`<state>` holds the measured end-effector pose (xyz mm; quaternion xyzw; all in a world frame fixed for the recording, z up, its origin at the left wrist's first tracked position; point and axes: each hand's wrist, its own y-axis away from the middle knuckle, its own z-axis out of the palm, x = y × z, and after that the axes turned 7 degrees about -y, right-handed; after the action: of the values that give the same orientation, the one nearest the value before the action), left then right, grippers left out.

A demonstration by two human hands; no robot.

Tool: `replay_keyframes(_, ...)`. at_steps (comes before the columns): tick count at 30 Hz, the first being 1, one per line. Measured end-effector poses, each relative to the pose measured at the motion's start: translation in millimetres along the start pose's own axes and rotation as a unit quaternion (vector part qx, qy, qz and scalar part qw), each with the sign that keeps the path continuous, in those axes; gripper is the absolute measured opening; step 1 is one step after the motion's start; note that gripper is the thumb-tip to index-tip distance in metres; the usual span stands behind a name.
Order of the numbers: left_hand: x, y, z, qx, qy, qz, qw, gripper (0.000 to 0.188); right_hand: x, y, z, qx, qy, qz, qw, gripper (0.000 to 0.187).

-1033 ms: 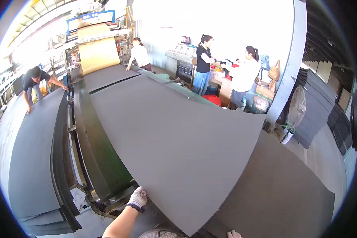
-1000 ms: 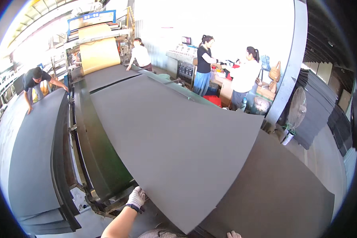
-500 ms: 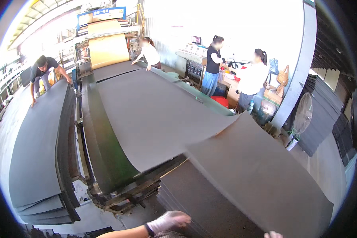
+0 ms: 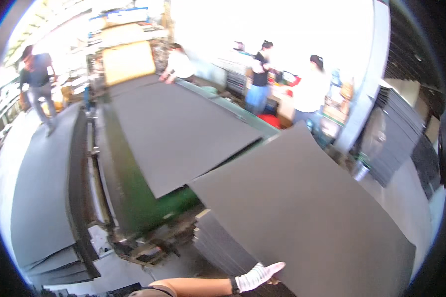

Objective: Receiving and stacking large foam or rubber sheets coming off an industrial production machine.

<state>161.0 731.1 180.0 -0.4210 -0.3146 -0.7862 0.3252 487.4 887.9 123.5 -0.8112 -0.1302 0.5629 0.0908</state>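
My left hand [image 4: 256, 277], in a white striped glove with a dark band at the wrist, is at the near-left edge of a large dark grey sheet [image 4: 302, 198]. Its thumb lies on top and the other fingers curl at the edge, closed on the sheet. My right hand is out of view. The sheet lies over a stack of similar sheets [image 4: 223, 242], hiding most of it. Its far-left corner reaches the end of a green conveyor belt [image 4: 143, 213]. Another dark grey sheet [image 4: 178, 133] lies on that belt, with a gap between the two.
A long stack of grey sheets [image 4: 44, 188] runs along the left, with a person [image 4: 37, 79] standing at its far end. One person [image 4: 178, 64] leans at the belt's far side; two more stand at a bench. A fan [image 4: 374, 133] and a pillar [image 4: 364, 84] are at right.
The nearer sheet has shifted left over the stack, and a gap now parts it from the belt sheet. My left hand moved right to its edge; my right hand left view. The left co-worker stood up.
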Motion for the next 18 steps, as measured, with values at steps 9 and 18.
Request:
replay_keyframes(9,173,45,-152,0.25,-0.052,0.055,0.965,0.028,-43,-52,41,-0.128,-0.163,0.193,0.959,0.038)
replay_keyframes(18,162,87,-327,0.475,0.156,0.177,0.848,0.021,-75,-56,106,-0.257,-0.188,0.215,0.923,0.044)
